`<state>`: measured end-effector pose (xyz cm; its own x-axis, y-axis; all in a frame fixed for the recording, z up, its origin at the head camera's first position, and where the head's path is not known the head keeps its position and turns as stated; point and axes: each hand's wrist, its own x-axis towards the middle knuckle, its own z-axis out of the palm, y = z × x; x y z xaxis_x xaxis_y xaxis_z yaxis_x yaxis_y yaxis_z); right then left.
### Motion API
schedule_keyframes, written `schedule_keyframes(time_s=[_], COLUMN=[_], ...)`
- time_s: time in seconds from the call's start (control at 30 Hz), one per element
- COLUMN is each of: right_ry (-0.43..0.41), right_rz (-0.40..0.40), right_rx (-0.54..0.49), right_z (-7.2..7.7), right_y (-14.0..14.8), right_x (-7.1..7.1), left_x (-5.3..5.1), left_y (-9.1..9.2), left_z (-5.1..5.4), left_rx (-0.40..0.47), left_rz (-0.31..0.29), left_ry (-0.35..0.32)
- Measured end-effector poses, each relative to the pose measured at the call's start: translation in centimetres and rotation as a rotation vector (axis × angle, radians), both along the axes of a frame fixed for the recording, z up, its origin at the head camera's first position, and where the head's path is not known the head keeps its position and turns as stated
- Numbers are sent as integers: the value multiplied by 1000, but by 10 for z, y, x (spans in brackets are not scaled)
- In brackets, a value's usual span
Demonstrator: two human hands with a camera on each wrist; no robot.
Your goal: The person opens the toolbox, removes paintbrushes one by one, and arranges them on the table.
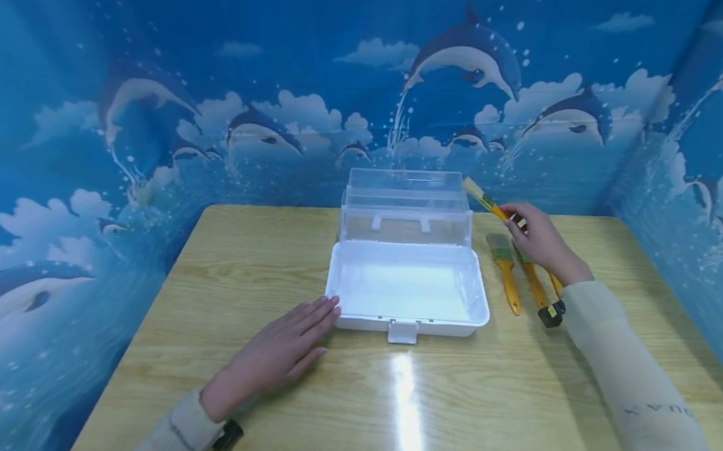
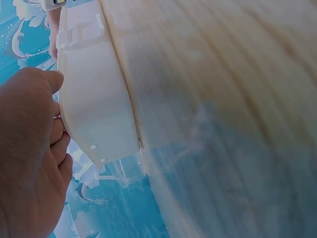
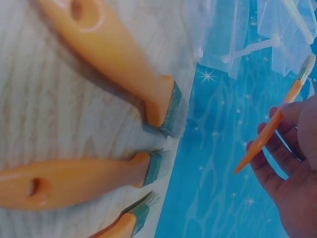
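Note:
A white plastic box (image 1: 404,326) with its clear lid (image 1: 405,218) raised stands at the middle of the table. My left hand (image 1: 282,344) rests its straight fingers against the box's front left corner. In my right hand (image 1: 541,243) a paintbrush (image 1: 477,193) with a yellow-orange handle is pinched by thumb and fingers, lifted above the table. Its pale bristles point left, close to the lid's right edge. Below that hand lie several more brushes, one paintbrush (image 1: 507,283) nearest the box. In the right wrist view the held brush (image 3: 271,127) shows its whole handle.
The wooden table (image 1: 256,267) ends at a blue dolphin-printed backdrop (image 1: 324,53) at the back and sides. A white latch (image 1: 402,333) hangs on the box's front. Glare from a light crosses the table in front of the box.

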<state>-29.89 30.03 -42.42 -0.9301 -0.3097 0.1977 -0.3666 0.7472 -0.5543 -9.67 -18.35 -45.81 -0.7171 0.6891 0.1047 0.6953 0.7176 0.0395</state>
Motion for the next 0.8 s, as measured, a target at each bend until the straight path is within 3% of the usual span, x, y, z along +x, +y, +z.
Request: schedule_keyframes(time_s=[0.57,0.8], right_ry=[-39,-9], right_rz=[-58,-51], right_rx=[0,8], right_z=[-7,-12], right_y=[13,20], right_x=[13,16], left_x=[-1,-1], left_y=[-1,-1], left_z=[-2,-3], left_rx=[2,13], left_rz=[-1,-12], left_ry=[-5,15])
